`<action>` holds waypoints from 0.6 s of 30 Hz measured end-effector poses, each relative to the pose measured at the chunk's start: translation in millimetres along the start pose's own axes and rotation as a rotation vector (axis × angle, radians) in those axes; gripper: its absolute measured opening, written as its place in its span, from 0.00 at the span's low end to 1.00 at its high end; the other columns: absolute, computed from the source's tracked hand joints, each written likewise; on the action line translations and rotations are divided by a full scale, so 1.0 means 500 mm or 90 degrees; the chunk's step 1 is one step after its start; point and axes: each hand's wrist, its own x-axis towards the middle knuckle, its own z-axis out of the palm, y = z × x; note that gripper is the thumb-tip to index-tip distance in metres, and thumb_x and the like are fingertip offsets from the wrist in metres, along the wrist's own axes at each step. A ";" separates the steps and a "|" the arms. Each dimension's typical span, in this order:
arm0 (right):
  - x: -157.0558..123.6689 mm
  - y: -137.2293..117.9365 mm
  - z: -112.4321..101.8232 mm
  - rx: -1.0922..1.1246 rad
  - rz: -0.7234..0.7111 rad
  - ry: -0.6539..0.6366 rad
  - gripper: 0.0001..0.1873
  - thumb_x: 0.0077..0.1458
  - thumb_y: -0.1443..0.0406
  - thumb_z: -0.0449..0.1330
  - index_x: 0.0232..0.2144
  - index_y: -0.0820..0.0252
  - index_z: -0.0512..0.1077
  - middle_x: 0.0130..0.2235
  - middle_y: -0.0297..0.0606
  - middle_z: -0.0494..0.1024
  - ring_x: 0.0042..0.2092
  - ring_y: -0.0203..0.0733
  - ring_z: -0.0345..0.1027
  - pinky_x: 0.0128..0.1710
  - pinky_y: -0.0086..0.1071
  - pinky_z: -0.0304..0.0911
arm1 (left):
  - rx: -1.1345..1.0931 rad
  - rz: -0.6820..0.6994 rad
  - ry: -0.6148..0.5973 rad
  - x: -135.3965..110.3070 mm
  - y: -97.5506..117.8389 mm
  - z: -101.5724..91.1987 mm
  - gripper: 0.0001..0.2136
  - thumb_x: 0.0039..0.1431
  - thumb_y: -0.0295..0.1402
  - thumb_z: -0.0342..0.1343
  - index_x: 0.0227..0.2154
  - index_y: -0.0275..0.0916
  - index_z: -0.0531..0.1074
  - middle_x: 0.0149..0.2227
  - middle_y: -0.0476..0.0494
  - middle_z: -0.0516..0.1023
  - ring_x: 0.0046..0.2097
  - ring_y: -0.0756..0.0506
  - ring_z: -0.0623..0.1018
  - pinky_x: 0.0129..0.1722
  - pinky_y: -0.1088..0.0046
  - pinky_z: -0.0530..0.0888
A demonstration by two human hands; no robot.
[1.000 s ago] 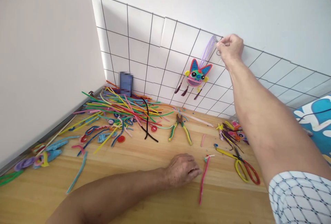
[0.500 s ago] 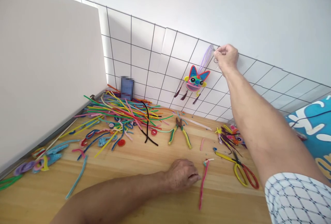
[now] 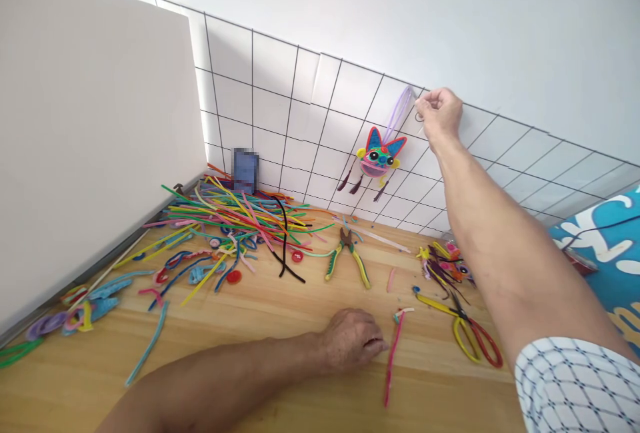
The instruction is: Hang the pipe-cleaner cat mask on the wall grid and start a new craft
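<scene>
Find the mask (image 3: 381, 161) at about eight o'clock from the right hand (image 3: 441, 110), hanging against the grid (image 3: 253, 86). Follow its purple loop (image 3: 397, 113) along a slant from seven up to one o'clock, ending just beside that hand. With thumb and forefinger pinched together there, seems to grip a small dark ring (image 3: 419, 120); can't tell about any hold on the loop itself. With only the loop seen between hand and mask, no obstacle in sight.

Farther from the mask with the left hand (image 3: 354, 340), down on the table (image 3: 280, 320) at six o'clock from it. Loosely curled, knuckles up, no hold visible; can't tell about anything underneath.

From there, see a pink stem (image 3: 394, 356) just beside at three, lying near twelve to six; pliers (image 3: 346, 240) near at twelve, handles spread toward six; scissors (image 3: 461, 314) at three, handles toward five. Between ten and eleven, notice a heap of stems (image 3: 235, 210); near two, purple strands (image 3: 440, 273), beside the right forearm (image 3: 480, 213).
</scene>
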 end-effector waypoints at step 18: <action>-0.028 -0.030 -0.033 0.062 0.091 -0.013 0.04 0.63 0.72 0.65 0.39 0.63 0.74 0.29 0.29 0.75 0.29 0.30 0.66 0.33 0.27 0.63 | 0.025 -0.004 0.001 0.007 -0.008 0.001 0.14 0.74 0.38 0.59 0.36 0.38 0.84 0.36 0.42 0.86 0.41 0.44 0.84 0.41 0.72 0.75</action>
